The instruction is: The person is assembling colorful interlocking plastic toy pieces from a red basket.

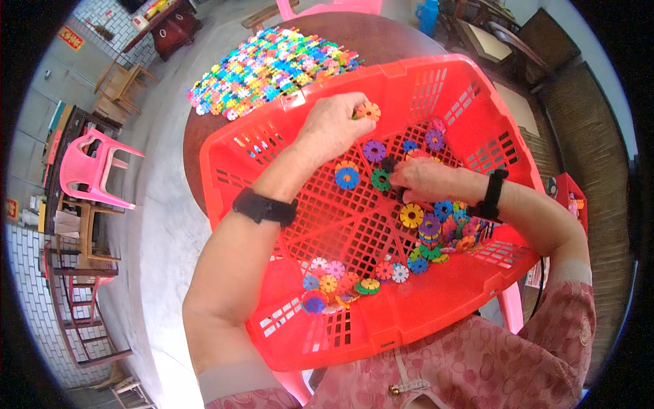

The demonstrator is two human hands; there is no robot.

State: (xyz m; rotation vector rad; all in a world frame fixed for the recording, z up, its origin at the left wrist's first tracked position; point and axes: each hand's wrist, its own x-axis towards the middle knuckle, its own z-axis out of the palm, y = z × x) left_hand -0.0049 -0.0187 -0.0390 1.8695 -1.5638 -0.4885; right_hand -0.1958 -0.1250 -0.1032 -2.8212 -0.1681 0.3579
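Nearest, a heap of coloured snowflake discs (340, 283) along the near wall of the tilted red basket (436, 307). Further in, right hand (426, 180) flat on the mesh floor, fingertips closed on a dark green disc (381, 180). Beyond, left hand (334, 126) pinching an orange disc (368, 110) at the far wall. Farthest, an interlocked mat of discs (269, 68) lying on the round brown table (368, 34).

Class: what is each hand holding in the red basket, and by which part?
Left hand pinches an orange disc by its edge; right hand touches a green disc, grip unclear.
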